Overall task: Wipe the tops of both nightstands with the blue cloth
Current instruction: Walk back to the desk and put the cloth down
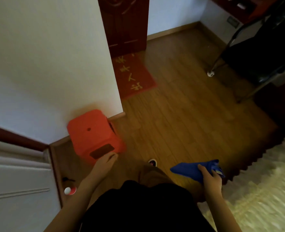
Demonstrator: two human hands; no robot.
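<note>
The blue cloth (195, 169) sits bunched in the right hand (210, 179), its long axis running left to right with a tapered end pointing left over the wooden floor (180, 114) and the bulk sticking out beyond the fingers on the right. The left hand (104, 162) reaches down with fingers curled at the near edge of the orange stool (93, 134), which stands against the white wall (46, 64). Between stool and pale rug (259, 190) the floor lies open.
</note>
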